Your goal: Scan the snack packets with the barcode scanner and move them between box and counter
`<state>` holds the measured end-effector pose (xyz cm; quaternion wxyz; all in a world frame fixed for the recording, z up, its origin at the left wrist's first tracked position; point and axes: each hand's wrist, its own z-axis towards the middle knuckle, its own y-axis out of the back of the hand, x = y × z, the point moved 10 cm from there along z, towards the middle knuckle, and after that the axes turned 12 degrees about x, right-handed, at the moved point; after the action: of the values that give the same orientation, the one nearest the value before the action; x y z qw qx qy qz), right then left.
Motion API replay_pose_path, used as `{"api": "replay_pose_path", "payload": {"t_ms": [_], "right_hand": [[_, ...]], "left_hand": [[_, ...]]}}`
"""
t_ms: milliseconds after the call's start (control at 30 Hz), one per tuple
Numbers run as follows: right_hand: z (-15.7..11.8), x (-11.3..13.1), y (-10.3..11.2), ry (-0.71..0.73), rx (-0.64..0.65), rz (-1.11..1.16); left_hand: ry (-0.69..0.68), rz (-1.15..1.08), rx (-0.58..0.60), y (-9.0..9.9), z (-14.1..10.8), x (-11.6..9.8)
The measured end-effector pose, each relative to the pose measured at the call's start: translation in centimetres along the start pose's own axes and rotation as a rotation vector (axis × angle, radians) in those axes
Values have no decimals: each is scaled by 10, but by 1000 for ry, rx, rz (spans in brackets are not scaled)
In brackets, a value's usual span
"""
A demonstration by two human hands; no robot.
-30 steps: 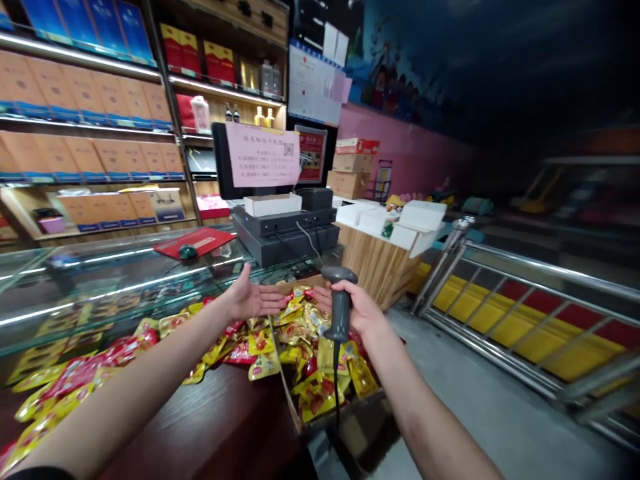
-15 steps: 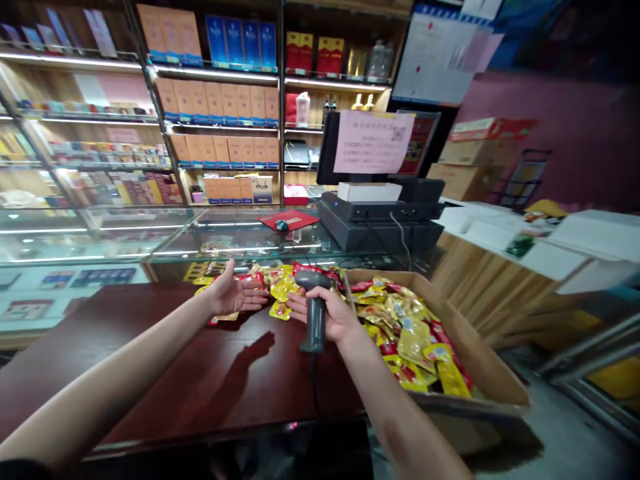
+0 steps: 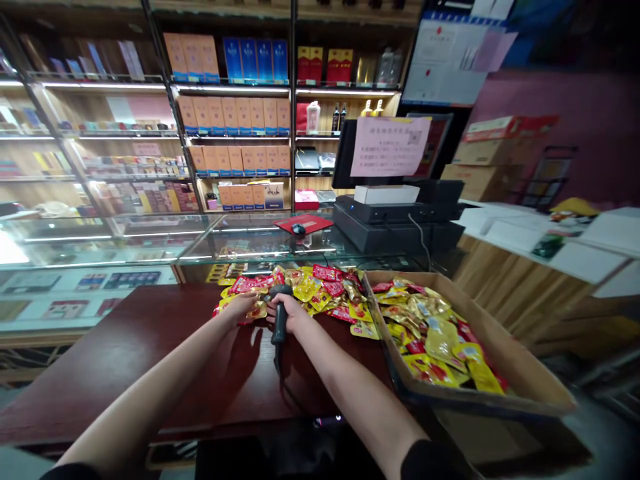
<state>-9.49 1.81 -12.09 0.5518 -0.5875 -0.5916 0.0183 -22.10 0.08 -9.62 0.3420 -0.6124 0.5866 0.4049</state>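
A dark handheld barcode scanner (image 3: 280,325) is wrapped in the fingers of my right hand (image 3: 293,313), its head up and its cable trailing down over the table edge. Just left of it, my left hand (image 3: 239,308) is at the front of a heap of snack packets (image 3: 306,288) in red, yellow and gold foil. Its fingers appear closed at the edge of a gold-yellow snack packet (image 3: 258,309), though the fingertips are partly hidden. The heap lies on a dark red-brown tabletop (image 3: 190,360).
A cardboard box (image 3: 525,373) of similar packets stands to the right of my right arm. Behind the heap is a glass counter (image 3: 235,233) with a red mouse mat (image 3: 313,223), a mouse and a monitor (image 3: 345,153) on a dark cash drawer. Stocked shelves line the back.
My left hand, spread before, has come down to the packets. My right hand has moved left with the scanner, uncovering more of the heap. The view has shifted slightly.
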Motion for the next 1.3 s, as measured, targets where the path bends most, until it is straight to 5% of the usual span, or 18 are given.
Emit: {"api": "replay_pose_path", "payload": {"t_ms": [233, 467, 667, 800, 1133, 1300], "right_hand": [[-27, 14, 5, 121, 57, -3], [-78, 43, 39, 294, -15, -145], [-102, 64, 64, 438, -101, -269], [-114, 71, 75, 473, -170, -352], [-136, 11, 73, 284, -273, -525], [-140, 6, 68, 292, -305, -574]], "left_hand": [[-20, -88, 168, -31, -1, 6], [-208, -234, 377, -69, -2, 3], [-146, -345, 453, -116, 19, 4], [-93, -354, 430, -130, 28, 2], [-21, -307, 354, -137, 37, 5], [-50, -290, 364, -140, 31, -6]]}}
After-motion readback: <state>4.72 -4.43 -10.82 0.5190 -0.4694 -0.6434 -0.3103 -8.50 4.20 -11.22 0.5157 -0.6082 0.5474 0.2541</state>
